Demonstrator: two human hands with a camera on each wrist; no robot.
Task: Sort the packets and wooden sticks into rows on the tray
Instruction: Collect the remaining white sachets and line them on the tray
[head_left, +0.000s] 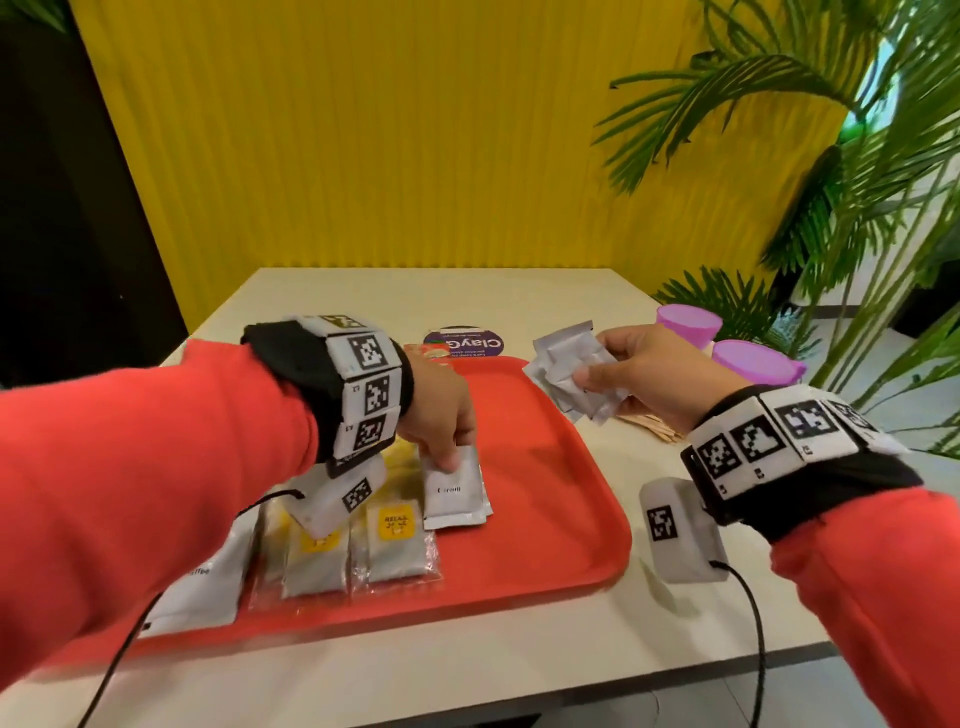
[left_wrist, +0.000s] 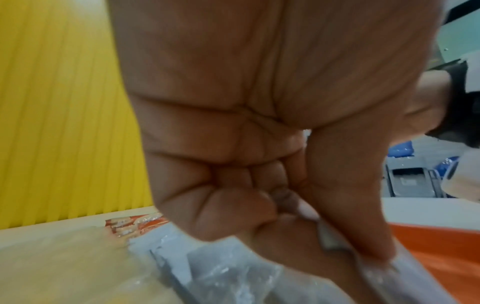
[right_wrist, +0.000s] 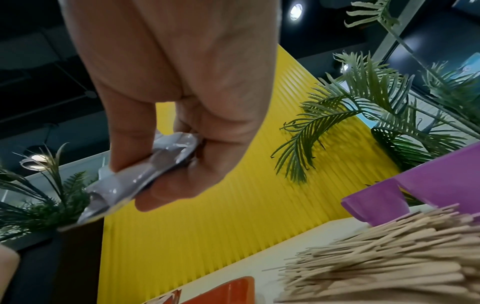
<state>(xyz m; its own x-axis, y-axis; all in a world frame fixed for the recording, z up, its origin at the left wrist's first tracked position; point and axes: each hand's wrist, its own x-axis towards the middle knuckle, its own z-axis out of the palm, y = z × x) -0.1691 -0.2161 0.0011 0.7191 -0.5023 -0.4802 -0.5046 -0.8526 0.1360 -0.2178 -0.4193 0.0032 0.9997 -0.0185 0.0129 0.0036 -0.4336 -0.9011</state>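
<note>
A red tray (head_left: 545, 499) lies on the pale table with packets in rows at its left. My left hand (head_left: 441, 415) pinches the top edge of a silver packet (head_left: 456, 493) that lies flat on the tray; the left wrist view shows thumb and finger closed on the silver packet's edge (left_wrist: 330, 238). My right hand (head_left: 639, 374) holds a bunch of silver packets (head_left: 571, 374) in the air above the tray's right rim, seen as the folded silver bunch (right_wrist: 135, 181) in the right wrist view. A pile of wooden sticks (right_wrist: 389, 257) lies on the table under that hand.
Yellow-labelled clear packets (head_left: 395, 545) and a white packet (head_left: 208, 587) fill the tray's left part. Two purple cups (head_left: 753, 364) stand at the table's right edge by a green plant (head_left: 857, 208). A round purple sticker (head_left: 465, 342) and orange sachets (left_wrist: 135, 224) lie beyond the tray.
</note>
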